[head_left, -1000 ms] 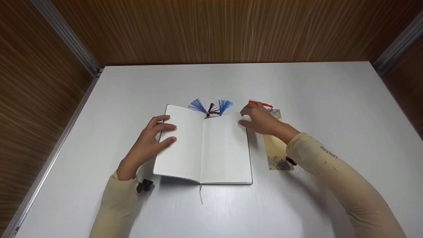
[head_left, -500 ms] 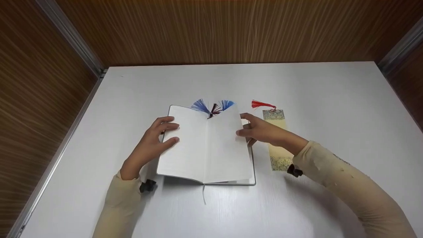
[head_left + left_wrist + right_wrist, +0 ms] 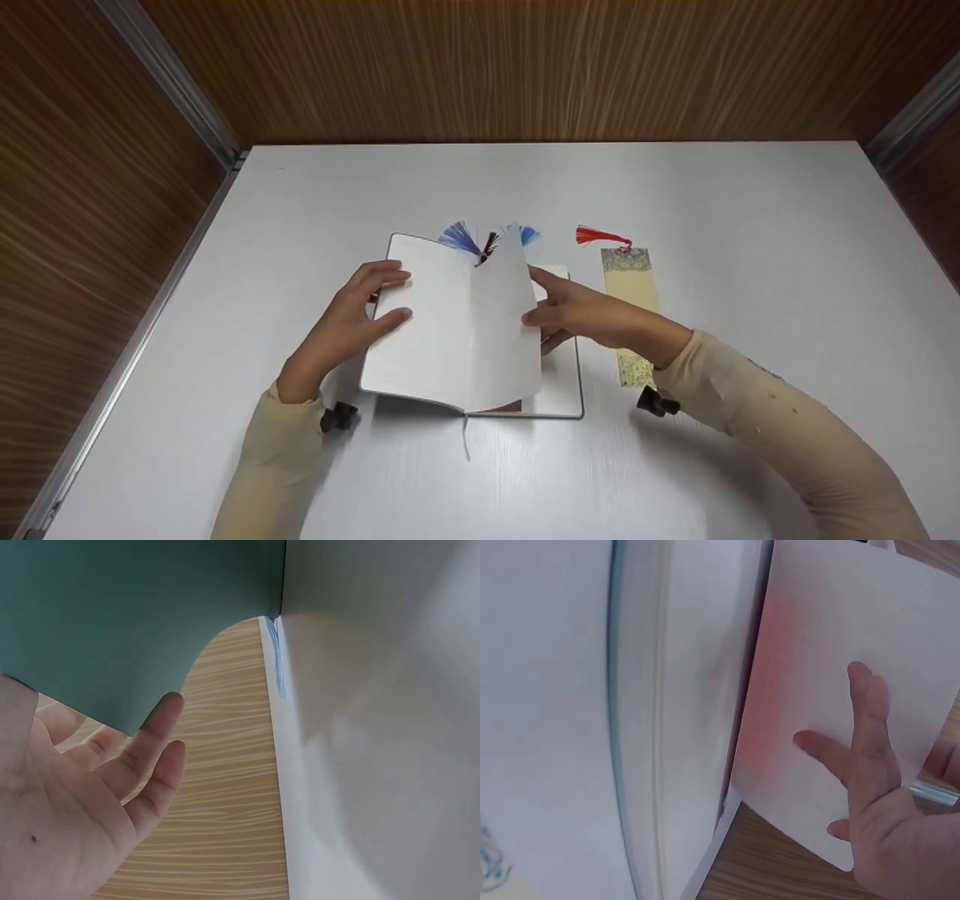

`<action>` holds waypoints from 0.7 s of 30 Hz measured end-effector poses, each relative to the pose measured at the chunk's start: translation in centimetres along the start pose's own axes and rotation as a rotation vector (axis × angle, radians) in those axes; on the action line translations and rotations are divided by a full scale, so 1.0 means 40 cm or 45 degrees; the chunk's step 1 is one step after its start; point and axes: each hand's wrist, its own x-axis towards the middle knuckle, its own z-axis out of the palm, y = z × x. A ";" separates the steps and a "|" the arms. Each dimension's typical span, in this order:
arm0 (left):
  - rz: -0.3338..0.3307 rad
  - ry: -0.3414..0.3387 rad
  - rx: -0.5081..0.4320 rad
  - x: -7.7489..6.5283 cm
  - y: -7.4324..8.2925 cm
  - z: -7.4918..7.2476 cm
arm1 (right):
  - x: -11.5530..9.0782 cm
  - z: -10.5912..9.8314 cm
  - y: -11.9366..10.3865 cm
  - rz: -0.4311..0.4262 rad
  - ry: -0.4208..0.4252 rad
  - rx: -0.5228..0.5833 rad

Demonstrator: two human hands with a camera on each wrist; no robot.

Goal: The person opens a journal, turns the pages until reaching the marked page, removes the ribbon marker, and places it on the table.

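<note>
While my left hand (image 3: 341,328) grips the notebook (image 3: 431,322) on the table (image 3: 720,217), my right hand (image 3: 589,309) pinches a raised page (image 3: 501,330); I judge its turn partly complete, not yet flat. A red-tasselled bookmark (image 3: 628,289) lies outside, rightward.

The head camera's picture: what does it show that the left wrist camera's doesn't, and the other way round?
Only the head view shows the right hand, the yellow bookmark and its red tassel. Only the left wrist view shows the broad green underside of the notebook. Both show the left hand holding the notebook, some blue tassel strands and the white table.
</note>
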 end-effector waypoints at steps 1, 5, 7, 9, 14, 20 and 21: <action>0.004 0.000 -0.003 -0.001 0.001 0.000 | 0.001 0.006 -0.001 -0.004 -0.031 0.012; 0.027 -0.004 -0.012 -0.004 0.000 -0.001 | 0.010 0.029 0.000 -0.010 -0.123 0.022; 0.031 -0.005 -0.020 -0.004 0.000 -0.002 | 0.016 0.040 0.000 -0.020 -0.139 -0.010; 0.025 -0.005 -0.022 -0.003 0.001 -0.002 | 0.023 0.050 0.001 -0.025 -0.133 -0.045; 0.016 0.007 -0.013 -0.001 0.002 -0.001 | 0.041 0.077 0.007 -0.071 -0.122 -0.149; -0.003 0.003 -0.021 0.003 0.002 0.000 | 0.047 0.117 0.013 -0.114 -0.117 -0.312; -0.018 -0.001 -0.026 0.003 0.003 -0.001 | 0.048 0.125 0.014 -0.102 -0.112 -0.352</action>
